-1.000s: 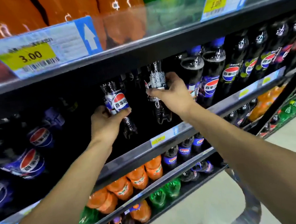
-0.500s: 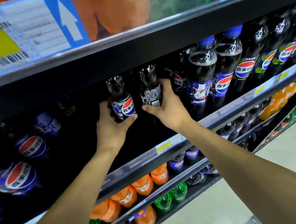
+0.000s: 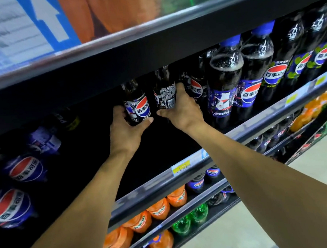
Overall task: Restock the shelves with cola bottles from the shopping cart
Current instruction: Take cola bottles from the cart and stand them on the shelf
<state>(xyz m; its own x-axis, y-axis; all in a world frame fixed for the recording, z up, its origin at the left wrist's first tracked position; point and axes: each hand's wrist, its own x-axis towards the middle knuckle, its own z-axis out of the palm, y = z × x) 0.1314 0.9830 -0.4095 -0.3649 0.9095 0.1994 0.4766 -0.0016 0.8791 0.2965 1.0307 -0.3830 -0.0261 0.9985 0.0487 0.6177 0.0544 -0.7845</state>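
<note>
Hands inside the middle shelf [image 3: 255, 126], toward 12 o'clock: your left hand [image 3: 127, 126] grips one upright cola bottle [image 3: 138, 104]; your right hand [image 3: 181, 111] grips a second bottle [image 3: 165, 93] at its 3 o'clock, beside the stocked row [image 3: 225, 84]

The left cola bottle [image 3: 136, 104], gripped by the left hand [image 3: 126, 128], is showing near-black liquid and a dark label bearing a red, white and blue roundel. The right cola bottle [image 3: 165, 92], gripped by the right hand [image 3: 183, 112], is presenting a black panel of fine white print. Toward the right end of the black shelf [image 3: 157, 155], blue-capped bottles [image 3: 225, 77] are wearing purple-blue labels. A yellow price tag [image 3: 181, 166] is sitting on its grey front edge. Below, orange bottles [image 3: 159, 209] and green bottles [image 3: 190, 218] are glowing.
</note>
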